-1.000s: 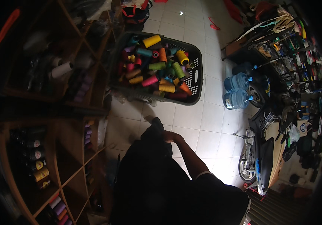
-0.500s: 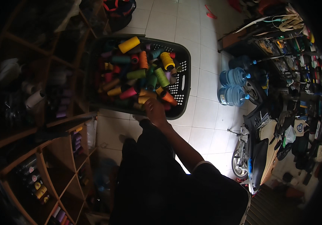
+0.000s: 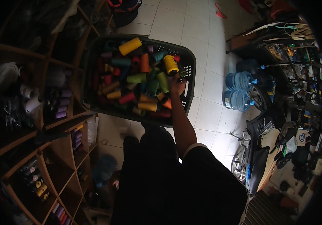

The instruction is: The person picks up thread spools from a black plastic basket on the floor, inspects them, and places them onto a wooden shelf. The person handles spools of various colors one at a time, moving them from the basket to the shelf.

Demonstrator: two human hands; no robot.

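A dark plastic basket with a perforated side stands on the floor, heaped with cone spools of thread in many colours. My right hand reaches into its right side, fingers closed round a small dark thread spool that they partly cover. Just above the hand lies a bright yellow spool; to its left is a green spool, and below it an orange spool. Low on the left, my left hand shows dimly beside my dark clothing; its fingers cannot be made out.
Wooden cubby shelves with more spools run along the left. On the right are blue water jugs, a motorcycle and a cluttered rack. Another jug stands in shadow near my left side. Pale tiles cover the floor.
My right hand has moved from the basket's near edge up and right, in among the spools by the perforated side. A dim left hand now shows at lower left.
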